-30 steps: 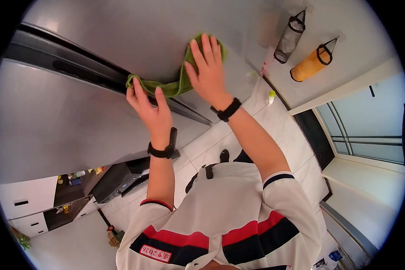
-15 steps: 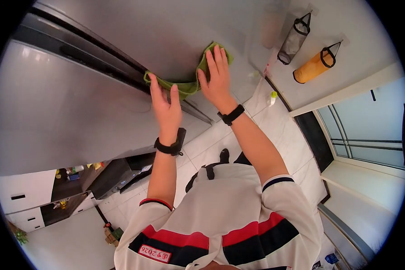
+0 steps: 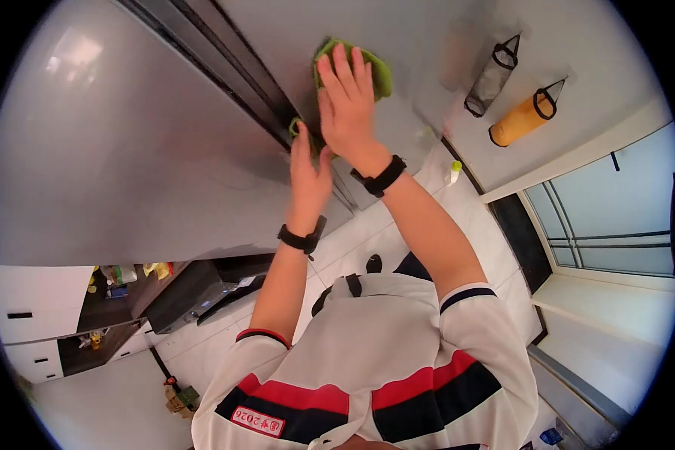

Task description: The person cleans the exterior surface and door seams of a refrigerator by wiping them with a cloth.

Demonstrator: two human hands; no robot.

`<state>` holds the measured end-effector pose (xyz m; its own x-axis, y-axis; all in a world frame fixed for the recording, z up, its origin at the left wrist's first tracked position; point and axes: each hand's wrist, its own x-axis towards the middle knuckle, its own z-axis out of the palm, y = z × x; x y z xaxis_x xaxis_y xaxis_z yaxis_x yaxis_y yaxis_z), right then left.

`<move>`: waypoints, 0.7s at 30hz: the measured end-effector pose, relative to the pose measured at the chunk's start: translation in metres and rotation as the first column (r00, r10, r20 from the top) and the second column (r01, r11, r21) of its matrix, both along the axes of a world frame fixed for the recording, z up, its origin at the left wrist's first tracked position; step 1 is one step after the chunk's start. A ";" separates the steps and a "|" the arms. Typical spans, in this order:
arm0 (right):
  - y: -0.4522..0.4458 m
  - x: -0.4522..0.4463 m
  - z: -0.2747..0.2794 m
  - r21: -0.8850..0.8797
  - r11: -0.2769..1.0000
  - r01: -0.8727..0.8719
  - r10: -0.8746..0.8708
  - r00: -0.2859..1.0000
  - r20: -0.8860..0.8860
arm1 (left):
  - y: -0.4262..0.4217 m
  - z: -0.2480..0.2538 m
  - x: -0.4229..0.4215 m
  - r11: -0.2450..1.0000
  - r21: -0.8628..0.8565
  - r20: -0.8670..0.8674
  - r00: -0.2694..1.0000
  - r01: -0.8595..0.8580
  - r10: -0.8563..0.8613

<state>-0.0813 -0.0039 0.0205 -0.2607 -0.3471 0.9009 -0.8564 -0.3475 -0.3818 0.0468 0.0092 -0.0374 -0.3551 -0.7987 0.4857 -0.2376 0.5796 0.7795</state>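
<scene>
From my head view, I locate the work at the top centre of the frame. The green cloth [image 3: 382, 75] lies against the upper grey panel [image 3: 277, 37], to the right of the dark channel [image 3: 236, 64] that runs diagonally from the upper left.

Right hand [image 3: 346, 105]: flat, fingers extended and slightly spread, over the cloth. I read this as pressing, not grasping.

Left hand [image 3: 309, 180]: just below and to the left, fingers extended, index fingertip at a small green edge beside the channel. I cannot tell whether it pinches this edge; the cloth between the two hands is hidden behind the right hand.

Step in hand, by my judgement: pressing the cloth on the panel surface. A move from this pose calls for even palm pressure and for fingertip control of the left edge, lest it catch in the channel.

Clear of the hands, the grey holder [image 3: 491, 79] and orange holder [image 3: 523, 120] hang at upper right.
</scene>
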 end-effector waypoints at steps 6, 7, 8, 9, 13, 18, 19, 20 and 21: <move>0.019 -0.005 -0.048 0.147 0.989 0.012 -0.003 0.998 -0.058 | -0.005 -0.009 0.006 0.996 -0.088 0.102 0.995 -0.011 0.020; 0.025 -0.005 -0.057 0.190 0.982 0.018 -0.007 0.998 -0.058 | -0.004 -0.009 0.004 0.996 -0.083 0.098 0.995 -0.012 0.021; 0.029 -0.004 -0.066 0.234 0.972 0.022 -0.009 0.998 -0.056 | -0.004 -0.009 0.004 0.997 -0.079 0.096 0.995 -0.015 0.022; 0.033 -0.003 -0.071 0.273 0.961 0.052 -0.031 0.996 -0.081 | -0.004 -0.009 0.004 0.997 -0.076 0.093 0.995 -0.017 0.024; 0.043 -0.003 -0.073 0.356 0.928 0.108 -0.067 0.990 -0.125 | -0.004 -0.006 0.005 1.000 -0.012 0.147 0.989 -0.028 0.030; 0.036 -0.007 -0.040 0.284 0.957 0.058 -0.047 0.998 -0.047 | 0.010 0.014 -0.007 0.990 -0.116 0.140 0.986 -0.077 0.093; 0.031 -0.009 -0.031 0.244 0.968 0.064 -0.056 0.998 -0.041 | 0.011 0.019 -0.009 0.984 -0.149 0.135 0.984 -0.094 0.115; 0.026 -0.012 -0.022 0.203 0.977 0.068 -0.062 0.997 -0.034 | 0.011 0.021 -0.011 0.977 -0.183 0.129 0.982 -0.113 0.138; 0.020 -0.015 -0.013 0.162 0.984 0.069 -0.065 0.998 -0.026 | 0.005 0.019 -0.010 0.978 -0.188 0.130 0.984 -0.095 0.121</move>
<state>-0.0964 0.0164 0.0079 -0.2700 -0.4717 0.8394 -0.8841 -0.2238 -0.4102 0.0363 0.0144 -0.0181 -0.3460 -0.7400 0.5768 -0.4055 0.6724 0.6192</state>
